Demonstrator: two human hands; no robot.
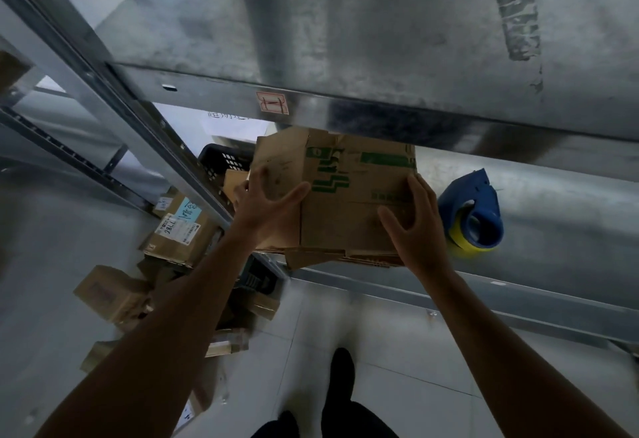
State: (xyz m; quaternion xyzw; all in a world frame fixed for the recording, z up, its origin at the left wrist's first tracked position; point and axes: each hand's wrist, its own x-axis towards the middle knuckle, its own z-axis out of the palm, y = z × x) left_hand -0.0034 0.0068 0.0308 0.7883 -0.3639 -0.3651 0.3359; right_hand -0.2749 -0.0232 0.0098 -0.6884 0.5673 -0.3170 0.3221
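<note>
Steel shelf (553, 202) carries the flattened box (352, 202), its long axis running 9 to 3 o'clock. Left hand (266, 207) and right hand (413, 223) flank its ends, equally near, fingers (420, 195) straight and spread, pressing rather than gripping. Tape gun (475, 212) lies at 3 o'clock.

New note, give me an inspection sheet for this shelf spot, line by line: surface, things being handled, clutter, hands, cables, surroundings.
Surface: grey metal shelf, scuffed; a second metal shelf sits above it.
Job's things: cardboard box with green print lies on flat cardboard pieces at the shelf's front edge.
Clutter: blue tape dispenser with yellow tape lies to the right of the box, apart from it.
Hands: left hand is spread against the box's left side; right hand is on its right side, fingers fairly straight.
Cables: nothing seen.
Surroundings: labelled cartons are heaped on the floor at left, with a dark crate beyond them; the tiled floor is pale.
</note>
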